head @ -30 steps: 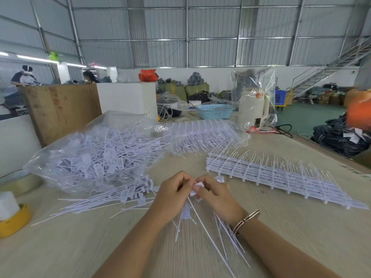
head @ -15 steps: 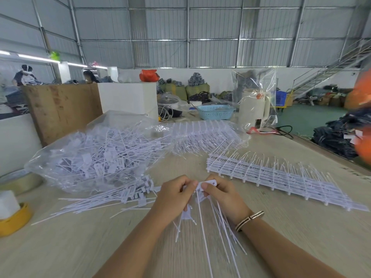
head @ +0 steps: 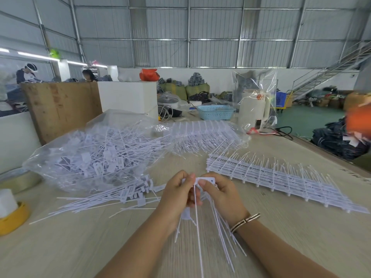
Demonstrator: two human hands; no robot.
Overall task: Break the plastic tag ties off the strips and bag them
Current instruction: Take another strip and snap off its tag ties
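White ties [head: 197,227] in grip; white strips [head: 281,177] right of it; clear bag [head: 96,157] left; pale wood-grain table [head: 80,247]; far beyond, light-blue lattice basket [head: 215,112].

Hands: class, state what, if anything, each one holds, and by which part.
Both hands hold a strip of tag ties at its top: left hand pinches its left end, right hand the flat tag.

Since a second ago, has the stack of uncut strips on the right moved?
No. The stack of strips lies at the same spot on the table, same gap to the clear bag. Only the hands moved.
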